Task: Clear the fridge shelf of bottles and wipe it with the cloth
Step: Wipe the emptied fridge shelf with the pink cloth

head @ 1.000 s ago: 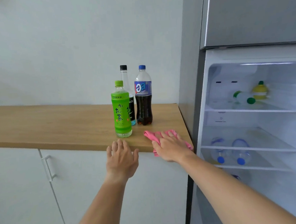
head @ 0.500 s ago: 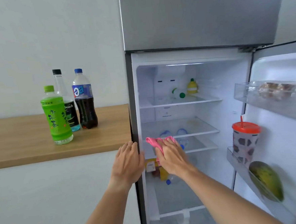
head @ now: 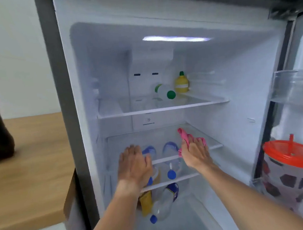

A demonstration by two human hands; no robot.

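Pink soft cloth (head: 185, 139), crumpled, lies on the clear glass fridge shelf (head: 210, 143) under the right hand (head: 194, 154), whose fingers press it flat. Left hand (head: 133, 165) hovers spread at the shelf's front edge. Best to sweep back-to-front with even pressure; smooth glass should wipe easily.

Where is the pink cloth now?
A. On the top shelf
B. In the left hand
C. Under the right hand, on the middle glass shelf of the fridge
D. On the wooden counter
C: the pink cloth lies under the right hand on the middle glass shelf.
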